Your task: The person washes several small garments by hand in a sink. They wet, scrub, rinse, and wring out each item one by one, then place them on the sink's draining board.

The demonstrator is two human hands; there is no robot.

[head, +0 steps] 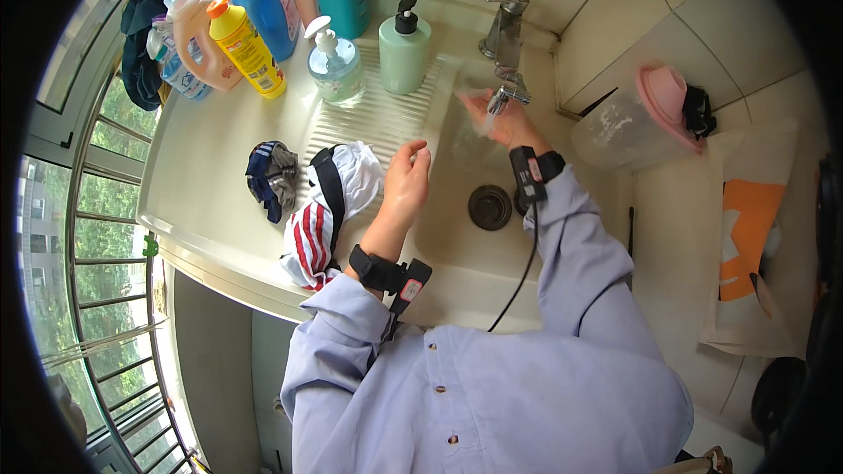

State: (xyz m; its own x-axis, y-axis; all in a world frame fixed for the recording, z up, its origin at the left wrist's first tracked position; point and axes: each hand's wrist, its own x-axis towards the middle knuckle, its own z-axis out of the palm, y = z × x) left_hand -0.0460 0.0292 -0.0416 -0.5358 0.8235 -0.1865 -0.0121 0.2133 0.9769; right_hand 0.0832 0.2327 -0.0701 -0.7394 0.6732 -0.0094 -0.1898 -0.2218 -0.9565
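Observation:
My right hand [506,124] is under the metal spout of the faucet [507,33], and a stream of water runs over its palm. Its fingers are spread and somewhat blurred. Above the left rim of the sink basin [454,237] is my left hand [406,178], wet and loosely curled, with nothing seen in it. Just left of that hand, a white cloth item with red stripes and a black band [329,210] lies crumpled on the ribbed washboard [402,120]. Beside it sits a small navy and grey bundle of cloth [272,178].
A green pump bottle [404,52] and a clear pump bottle [334,69] stand behind the cloths. Several detergent bottles, including a yellow one [249,49], crowd the back left. At right are a translucent container with a pink lid [619,122] and an orange-and-white bag [751,237].

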